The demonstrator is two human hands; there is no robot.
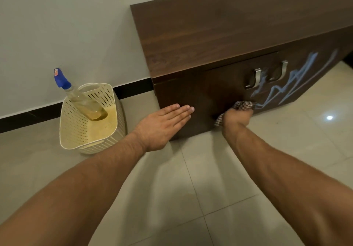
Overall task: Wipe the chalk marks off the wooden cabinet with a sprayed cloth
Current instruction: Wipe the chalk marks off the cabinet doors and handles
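Your right hand (237, 116) gripped the cloth (243, 106) against the cabinet (210, 93) front; chalk marks (290, 83) ran diagonally rightward from it. Left hand (164, 123) lay flat, fingers extended.

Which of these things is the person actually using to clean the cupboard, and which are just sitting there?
Part of the job:
wooden cabinet
chalk marks on its front
checked cloth, gripped in the right hand
left hand, flat against the cabinet front
spray bottle

Just there:
cream basket holding the bottle
metal handles
tiled floor
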